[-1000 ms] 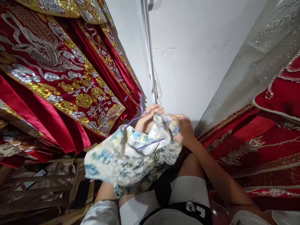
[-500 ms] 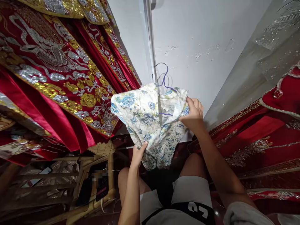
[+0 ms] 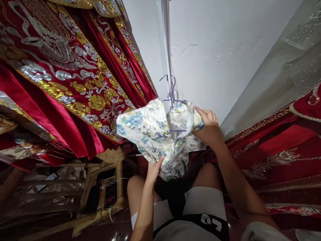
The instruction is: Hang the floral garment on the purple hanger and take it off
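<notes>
A white floral blouse (image 3: 150,127) with blue and yellow flowers hangs on a thin purple clothes hanger (image 3: 173,88) in front of me. My left hand (image 3: 154,169) pinches its lower left part, the thumb lying on top of the cloth and the fingers hidden behind. At the opposite shoulder my right hand (image 3: 208,125) is closed on the fabric by the sleeve. The neckline gapes, so the hanger's lower bar shows inside. Gathered, ruffled cloth bunches below the front. The hanger's hook stands above the collar, against the wall corner.
Red embroidered cloths with gold and silver sequins (image 3: 97,100) hang at the left. More red beaded fabric (image 3: 273,157) is at the right. A white wall (image 3: 200,43) stands ahead. Low at the left, a bamboo stand (image 3: 119,187) carries a dark device with a cable.
The blouse and hanger have come slightly lower in view, and the hook has turned toward the left. Both hands keep their hold, and the lower cloth is drawn in more.
</notes>
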A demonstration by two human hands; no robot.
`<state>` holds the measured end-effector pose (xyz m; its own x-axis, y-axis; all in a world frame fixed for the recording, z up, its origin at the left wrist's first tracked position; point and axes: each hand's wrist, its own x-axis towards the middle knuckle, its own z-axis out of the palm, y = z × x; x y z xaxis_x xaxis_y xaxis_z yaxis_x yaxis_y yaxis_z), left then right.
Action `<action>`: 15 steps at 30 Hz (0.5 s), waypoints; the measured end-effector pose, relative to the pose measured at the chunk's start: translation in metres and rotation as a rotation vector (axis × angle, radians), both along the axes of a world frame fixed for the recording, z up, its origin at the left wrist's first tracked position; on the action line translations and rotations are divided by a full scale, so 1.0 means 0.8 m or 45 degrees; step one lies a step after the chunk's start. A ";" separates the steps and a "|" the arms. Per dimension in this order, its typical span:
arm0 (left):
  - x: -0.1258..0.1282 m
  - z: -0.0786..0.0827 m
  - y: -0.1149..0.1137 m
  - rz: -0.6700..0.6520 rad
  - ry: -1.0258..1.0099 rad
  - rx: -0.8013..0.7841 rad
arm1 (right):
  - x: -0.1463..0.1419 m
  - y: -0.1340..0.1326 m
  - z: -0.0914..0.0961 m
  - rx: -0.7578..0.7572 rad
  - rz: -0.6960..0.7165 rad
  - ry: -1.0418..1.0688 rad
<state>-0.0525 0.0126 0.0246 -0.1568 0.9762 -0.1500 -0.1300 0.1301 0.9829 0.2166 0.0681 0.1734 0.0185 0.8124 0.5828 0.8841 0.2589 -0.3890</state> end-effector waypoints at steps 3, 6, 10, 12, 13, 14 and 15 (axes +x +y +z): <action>-0.006 -0.015 -0.011 -0.027 -0.012 -0.049 | 0.022 -0.013 -0.038 -0.038 -0.132 0.106; -0.011 -0.024 -0.018 -0.031 -0.020 -0.049 | 0.028 -0.036 -0.070 0.080 -0.303 0.338; -0.005 -0.025 -0.022 -0.033 -0.063 -0.061 | -0.023 -0.067 -0.119 0.060 -0.246 0.899; 0.002 -0.024 -0.024 -0.067 -0.085 -0.074 | -0.063 -0.074 -0.144 -0.391 0.167 1.103; 0.004 -0.023 -0.024 -0.089 -0.091 -0.076 | -0.081 -0.074 -0.154 -0.498 0.262 1.120; 0.005 -0.023 -0.025 -0.116 -0.094 -0.079 | -0.097 -0.073 -0.160 -0.590 0.337 1.127; 0.005 -0.024 -0.026 -0.141 -0.093 -0.080 | -0.109 -0.070 -0.164 -0.635 0.375 1.123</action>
